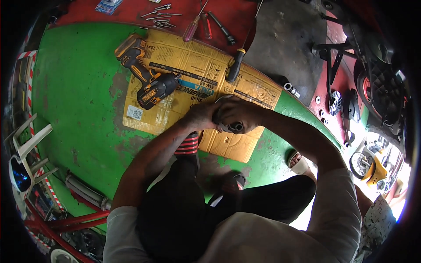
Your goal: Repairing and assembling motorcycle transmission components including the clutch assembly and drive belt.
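Both my hands meet over the lower middle of a flattened yellow cardboard box (193,57). My left hand (202,116) is closed against the left side of a round grey metal part (236,127). From above and the right, my right hand (240,113) wraps over the same part, with its fingers bent. Most of the part is hidden by my fingers, so I cannot tell its exact kind. Left of my hands, a black and yellow cordless impact wrench (151,83) lies on the cardboard. Beyond my right hand rests a screwdriver (236,65) with a black and yellow handle.
Several wrenches (161,18), a purple-handled screwdriver (191,30) and a black rod-shaped tool (222,28) lie on the red floor. Sockets (291,89) sit at the right. A partly dismantled motorcycle (377,83) stands beyond. A white plastic chair (30,144) is at the left.
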Available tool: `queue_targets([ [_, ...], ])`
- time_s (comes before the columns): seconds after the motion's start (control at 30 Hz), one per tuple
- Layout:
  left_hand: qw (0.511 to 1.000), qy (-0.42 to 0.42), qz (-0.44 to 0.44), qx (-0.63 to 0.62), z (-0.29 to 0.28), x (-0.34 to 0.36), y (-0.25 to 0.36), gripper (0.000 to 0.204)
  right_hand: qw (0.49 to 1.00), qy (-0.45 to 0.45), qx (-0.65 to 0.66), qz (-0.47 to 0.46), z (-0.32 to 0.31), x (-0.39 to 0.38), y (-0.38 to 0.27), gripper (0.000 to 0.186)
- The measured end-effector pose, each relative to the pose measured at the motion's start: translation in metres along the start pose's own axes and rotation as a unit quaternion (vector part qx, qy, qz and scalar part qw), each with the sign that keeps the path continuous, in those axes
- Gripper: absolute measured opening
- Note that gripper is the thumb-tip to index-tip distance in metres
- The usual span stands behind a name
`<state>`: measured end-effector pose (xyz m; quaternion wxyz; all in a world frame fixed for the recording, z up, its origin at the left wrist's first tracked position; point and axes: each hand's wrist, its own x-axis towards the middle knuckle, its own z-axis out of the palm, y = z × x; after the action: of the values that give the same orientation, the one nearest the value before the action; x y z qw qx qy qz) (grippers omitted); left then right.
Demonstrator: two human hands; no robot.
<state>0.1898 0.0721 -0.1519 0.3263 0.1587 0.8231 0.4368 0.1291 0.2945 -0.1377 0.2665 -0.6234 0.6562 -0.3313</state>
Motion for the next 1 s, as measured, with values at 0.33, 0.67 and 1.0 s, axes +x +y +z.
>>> queue_targets([
  [0.33, 0.995, 0.052, 0.085, 0.022, 0.018, 0.003, -0.021, 0.106, 0.941, 0.268, -0.044, 0.199, 0.06, -0.017, -0.019, 0.035],
  [0.67, 1.0, 0.006, 0.017, -0.008, 0.01, 0.002, -0.009, 0.106, 0.884, 0.314, -0.085, 0.337, 0.06, -0.014, -0.052, 0.062],
  [1.0, 1.0, -0.004, -0.009, 0.008, 0.003, 0.002, -0.008, 0.096, 0.996, -0.079, 0.033, -0.027, -0.006, 0.008, 0.011, 0.045],
])
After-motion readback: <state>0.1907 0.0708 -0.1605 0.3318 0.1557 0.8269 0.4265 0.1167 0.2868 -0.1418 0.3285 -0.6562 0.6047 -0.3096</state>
